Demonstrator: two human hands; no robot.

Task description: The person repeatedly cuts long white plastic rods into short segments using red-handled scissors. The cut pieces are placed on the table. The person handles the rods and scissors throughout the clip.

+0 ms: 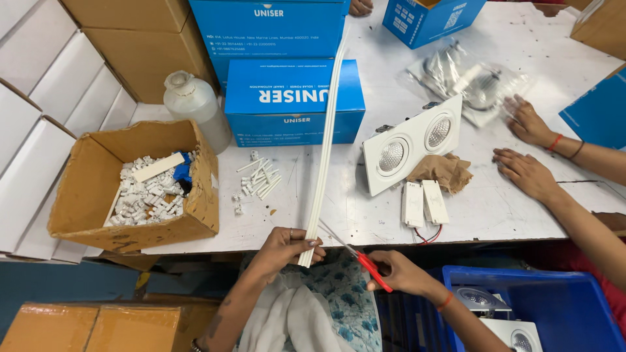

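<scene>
My left hand [285, 246] grips the near end of a long white plastic strip [326, 143] that runs away across the white table [521, 58]. My right hand [399, 272] holds red-handled scissors [365, 262], whose blades point up-left and meet the strip just above my left fingers. A heap of small white cut pieces [256, 181] lies on the table left of the strip.
An open cardboard box [91, 195] of white pieces sits at the left, beside a plastic bottle [195, 107]. Blue cartons [293, 98] stand behind. A white twin spotlight [411, 143] and driver units [422, 203] lie right. Another person's hands [528, 146] rest at the far right. A blue crate [574, 306] sits below.
</scene>
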